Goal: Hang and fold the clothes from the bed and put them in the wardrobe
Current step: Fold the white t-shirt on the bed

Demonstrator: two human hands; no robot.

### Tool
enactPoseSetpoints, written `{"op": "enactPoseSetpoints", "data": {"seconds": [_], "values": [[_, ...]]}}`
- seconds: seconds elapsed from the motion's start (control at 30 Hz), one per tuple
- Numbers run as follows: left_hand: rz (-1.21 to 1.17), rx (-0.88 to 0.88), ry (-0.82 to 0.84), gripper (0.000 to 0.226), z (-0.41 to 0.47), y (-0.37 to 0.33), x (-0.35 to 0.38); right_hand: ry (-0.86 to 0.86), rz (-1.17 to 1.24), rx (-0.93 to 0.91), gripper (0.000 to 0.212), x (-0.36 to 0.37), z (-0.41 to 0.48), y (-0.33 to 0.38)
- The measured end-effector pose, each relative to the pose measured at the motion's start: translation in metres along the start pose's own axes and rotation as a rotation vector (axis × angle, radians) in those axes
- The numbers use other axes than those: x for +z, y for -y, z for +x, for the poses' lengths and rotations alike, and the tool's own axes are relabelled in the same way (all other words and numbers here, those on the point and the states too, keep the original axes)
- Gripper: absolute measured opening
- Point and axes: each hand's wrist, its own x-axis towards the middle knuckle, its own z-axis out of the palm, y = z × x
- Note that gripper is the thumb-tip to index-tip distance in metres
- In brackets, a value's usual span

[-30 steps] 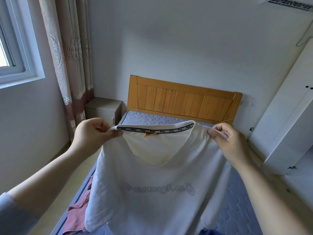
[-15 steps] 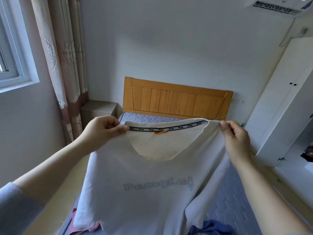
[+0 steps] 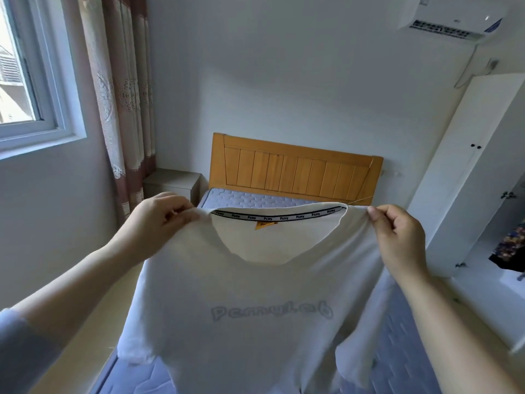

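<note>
White T-shirt (image 3: 255, 322) taut between left hand (image 3: 162, 223) and right hand (image 3: 397, 237).

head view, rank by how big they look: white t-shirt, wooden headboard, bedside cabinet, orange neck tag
1. white t-shirt (nearest the camera, so inflated)
2. wooden headboard
3. bedside cabinet
4. orange neck tag

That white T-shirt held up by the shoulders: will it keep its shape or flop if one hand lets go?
Likely floppy: the T-shirt sags between the left hand and right hand. Probably light: fingertip pinches hold it. Released one side, it would probably swing and crumple.
</note>
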Motion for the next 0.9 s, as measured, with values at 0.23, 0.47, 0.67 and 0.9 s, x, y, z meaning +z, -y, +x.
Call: {"op": "enactPoseSetpoints", "data": {"seconds": [0.23,0.47,0.67,0.9], "values": [[0.116,-0.009,-0.184,0.035,-0.086,-0.082,-0.010,-0.015,0.036,-0.007,0.020,-0.091,-0.070,0.023],[0.139,-0.056,-0.178,0.060,-0.123,-0.128,-0.035,-0.002,-0.005,-0.051,0.018,-0.145,-0.107,0.036],[0.201,-0.132,-0.089,0.063,-0.138,-0.123,-0.032,0.086,-0.075,-0.028,0.033,-0.139,-0.127,0.012],[0.258,-0.246,0.011,0.062,-0.150,-0.061,0.004,0.222,-0.113,0.089,0.034,-0.084,-0.148,-0.033]]}}
